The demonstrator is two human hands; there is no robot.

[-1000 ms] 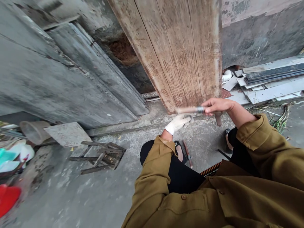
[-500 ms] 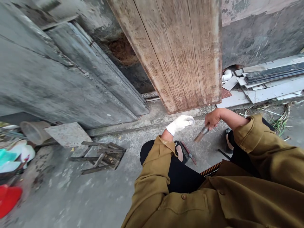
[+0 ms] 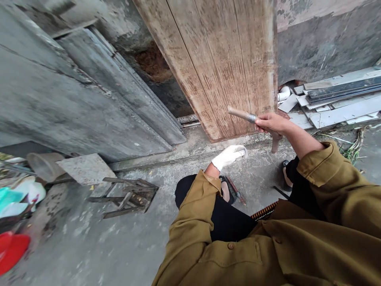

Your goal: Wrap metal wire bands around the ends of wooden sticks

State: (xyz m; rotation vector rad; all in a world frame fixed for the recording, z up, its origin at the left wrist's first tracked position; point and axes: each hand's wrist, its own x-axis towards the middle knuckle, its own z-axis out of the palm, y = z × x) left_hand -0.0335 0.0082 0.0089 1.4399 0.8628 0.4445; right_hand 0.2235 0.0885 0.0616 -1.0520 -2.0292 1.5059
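Observation:
My right hand point(image 3: 272, 122), bare, grips a wooden-handled tool point(image 3: 238, 113) with a grey metal or wire-wrapped collar by the fingers. Its light wooden end points left, in front of the lower planks, and a brown wooden part sticks down below the hand. Whether it touches the wood I cannot tell. My left hand point(image 3: 228, 157), in a white glove, is low in front of the plank panel point(image 3: 220, 71), its fingers curled together. What they hold, if anything, is hidden. The brown panel leans on the wall, its surface covered with short marks.
A reddish-brown stick-like tool point(image 3: 236, 190) lies by my left shoe. A small wooden stool point(image 3: 127, 198) lies to the left, near a square slab point(image 3: 86, 169) and a plastic bucket point(image 3: 46, 167). Grey boards point(image 3: 119, 87) lean on the wall; white strips point(image 3: 345, 113) are stacked right.
My right hand has risen and turned, swinging the tool from pointing down at the ground to pointing left before the panel. My gloved left hand has barely moved.

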